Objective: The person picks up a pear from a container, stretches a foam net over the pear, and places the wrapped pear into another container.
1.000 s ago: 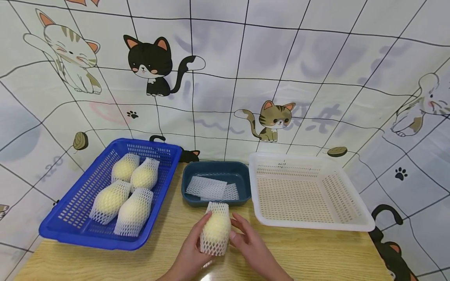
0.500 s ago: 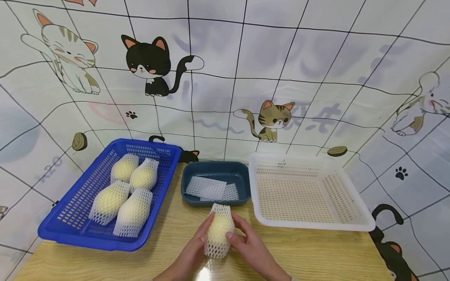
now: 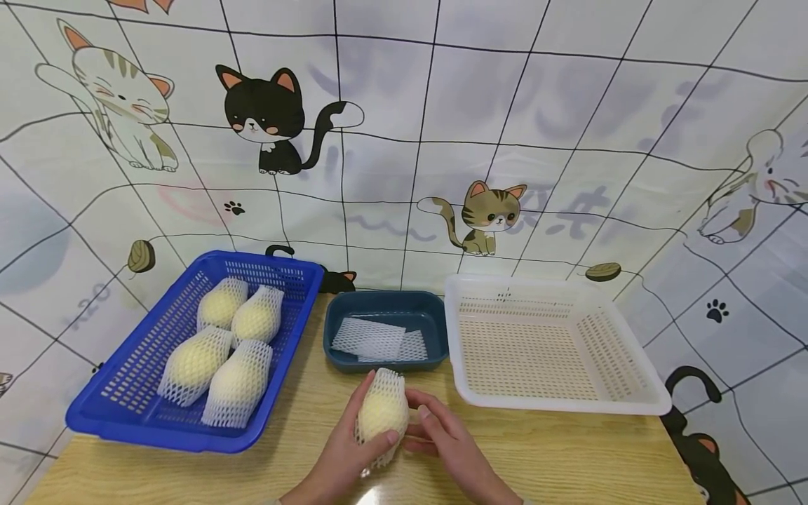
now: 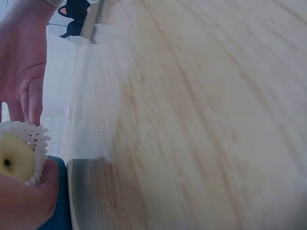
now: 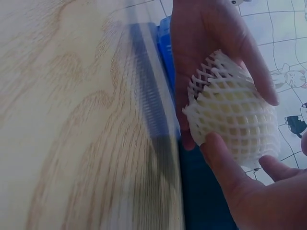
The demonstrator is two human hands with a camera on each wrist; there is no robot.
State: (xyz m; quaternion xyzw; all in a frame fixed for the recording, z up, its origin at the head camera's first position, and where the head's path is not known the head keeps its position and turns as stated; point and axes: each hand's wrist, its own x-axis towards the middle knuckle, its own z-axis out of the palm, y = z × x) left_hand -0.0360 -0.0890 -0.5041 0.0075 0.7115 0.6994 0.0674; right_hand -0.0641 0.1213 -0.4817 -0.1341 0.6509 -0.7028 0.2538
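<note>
My left hand [image 3: 344, 442] grips a pale yellow pear [image 3: 384, 414] in a white foam net sleeve, its thumb across the front, above the table's near middle. The left wrist view shows the sleeve's open end, with the dark-spotted end of the pear [image 4: 17, 155] inside. My right hand [image 3: 448, 442] is at the pear's right side with loosely bent fingers. In the right wrist view, the thumb [image 5: 218, 151] of that hand overlaps the net; whether it presses there I cannot tell.
On the left stands a blue basket [image 3: 126, 421] with several netted pears [image 3: 238, 382]. Behind the hands, a dark teal tray [image 3: 386, 300] holds flat white foam nets [image 3: 369, 337]. A white basket [image 3: 562, 403] stands to its right. A cat-print sheet [image 3: 379, 140] rises behind.
The pear first shifted slightly right, then back left. My left thumb has come across its front. My right thumb, which lay on the pear half a second ago, has drawn back from its front.
</note>
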